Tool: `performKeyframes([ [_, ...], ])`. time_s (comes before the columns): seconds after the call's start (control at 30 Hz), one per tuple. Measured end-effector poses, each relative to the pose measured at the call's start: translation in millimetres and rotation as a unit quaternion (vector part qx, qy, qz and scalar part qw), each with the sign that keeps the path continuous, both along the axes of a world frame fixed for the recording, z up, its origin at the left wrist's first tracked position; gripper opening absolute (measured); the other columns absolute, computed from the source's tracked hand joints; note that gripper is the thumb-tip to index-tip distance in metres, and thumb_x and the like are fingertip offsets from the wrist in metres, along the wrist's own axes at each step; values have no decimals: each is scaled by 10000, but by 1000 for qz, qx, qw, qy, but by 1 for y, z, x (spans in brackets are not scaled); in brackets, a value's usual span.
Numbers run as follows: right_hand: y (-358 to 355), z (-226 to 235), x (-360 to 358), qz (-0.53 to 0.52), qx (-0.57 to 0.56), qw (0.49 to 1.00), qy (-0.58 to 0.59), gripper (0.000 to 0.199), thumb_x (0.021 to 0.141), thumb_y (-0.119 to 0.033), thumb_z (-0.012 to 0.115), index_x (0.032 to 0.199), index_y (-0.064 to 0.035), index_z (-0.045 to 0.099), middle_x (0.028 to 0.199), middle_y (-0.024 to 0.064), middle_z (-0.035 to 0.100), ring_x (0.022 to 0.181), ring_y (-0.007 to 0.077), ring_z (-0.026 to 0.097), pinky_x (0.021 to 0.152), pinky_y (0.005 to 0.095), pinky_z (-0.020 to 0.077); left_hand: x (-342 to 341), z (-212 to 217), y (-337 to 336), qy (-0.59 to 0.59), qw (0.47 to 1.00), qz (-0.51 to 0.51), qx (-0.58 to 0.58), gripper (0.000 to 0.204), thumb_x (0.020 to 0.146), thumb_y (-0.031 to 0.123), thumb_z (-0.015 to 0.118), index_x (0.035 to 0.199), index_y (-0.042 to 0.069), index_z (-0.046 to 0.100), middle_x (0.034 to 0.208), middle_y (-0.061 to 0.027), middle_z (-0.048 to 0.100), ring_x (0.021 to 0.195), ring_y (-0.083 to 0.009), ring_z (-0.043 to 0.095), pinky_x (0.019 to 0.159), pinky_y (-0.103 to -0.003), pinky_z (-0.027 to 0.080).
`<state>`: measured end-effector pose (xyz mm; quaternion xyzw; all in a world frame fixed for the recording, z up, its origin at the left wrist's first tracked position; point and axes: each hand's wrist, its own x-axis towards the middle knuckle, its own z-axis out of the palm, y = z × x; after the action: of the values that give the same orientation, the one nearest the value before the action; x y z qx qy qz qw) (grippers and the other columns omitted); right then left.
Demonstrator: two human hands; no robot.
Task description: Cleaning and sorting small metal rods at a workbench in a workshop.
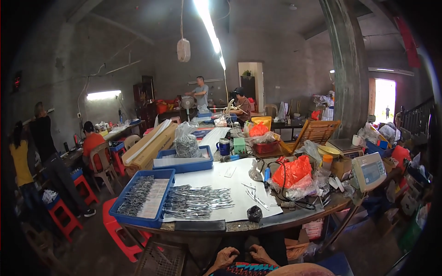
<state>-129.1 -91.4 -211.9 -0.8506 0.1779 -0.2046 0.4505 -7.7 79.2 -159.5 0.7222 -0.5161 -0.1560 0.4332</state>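
My left hand [226,256] and my right hand [260,254] rest low on my lap, below the table's front edge, and are apart from each other. Neither holds anything; the fingers lie loosely over my legs. In front of me, rows of slim silver metal pieces [198,202] lie on a white sheet [239,179]. More such pieces [136,195] fill one side of a blue tray [168,195] at the left. A few loose ones [258,197] lie at the right, near a small dark lump [254,213] at the front edge.
Behind stands another blue tray [205,163] with a filled clear bag [186,142]. A blue mug [223,147], red plastic bag [292,172], black cable [283,186] and scale display [369,171] crowd the table. A red stool [115,225] stands at left. Several people work farther back.
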Motion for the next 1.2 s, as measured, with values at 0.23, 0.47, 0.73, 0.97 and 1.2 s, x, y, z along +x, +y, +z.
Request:
performKeyframes([
  [0.23, -3, -6, 0, -6, 11, 1000, -17, 292, 722, -170, 534, 925, 39, 560, 797, 221, 599, 767, 319, 608, 675, 367, 475, -6, 6, -1, -12, 999, -8, 31, 126, 743, 85, 586, 867, 78, 603, 837, -73, 580, 856, -241, 549, 752, -340, 427],
  [0.47, 3, 2, -3, -15, 21, 999, -26, 254, 725, -133, 527, 918, 25, 580, 777, 185, 611, 715, 253, 617, 644, 333, 484, -4, -1, -5, -58, 997, -17, 49, 149, 744, 101, 593, 892, 99, 604, 840, -73, 583, 857, -239, 544, 759, -346, 428],
  [0.73, 2, -1, -1, 0, 89, 995, -37, 238, 717, -117, 525, 890, 31, 592, 761, 158, 626, 710, 229, 622, 644, 316, 490, -6, 0, -4, -72, 991, -43, 101, 180, 790, 152, 579, 962, 100, 582, 890, -70, 556, 890, -204, 525, 788, -307, 405],
  [0.97, -12, -13, 9, -2, 59, 998, -29, 249, 692, -140, 574, 883, 13, 619, 817, 167, 627, 774, 246, 609, 700, 323, 478, -3, -29, -15, -78, 993, -7, -87, 170, 594, 121, 605, 755, 70, 582, 775, -143, 550, 811, -283, 533, 745, -411, 411],
  [1.2, -14, -17, 12, -13, 51, 998, -18, 262, 691, -146, 582, 894, 15, 612, 806, 164, 630, 759, 243, 610, 697, 323, 481, 8, -47, -20, -33, 982, -64, -177, 147, 588, 96, 575, 731, 67, 554, 734, -117, 520, 734, -297, 515, 673, -378, 419],
])
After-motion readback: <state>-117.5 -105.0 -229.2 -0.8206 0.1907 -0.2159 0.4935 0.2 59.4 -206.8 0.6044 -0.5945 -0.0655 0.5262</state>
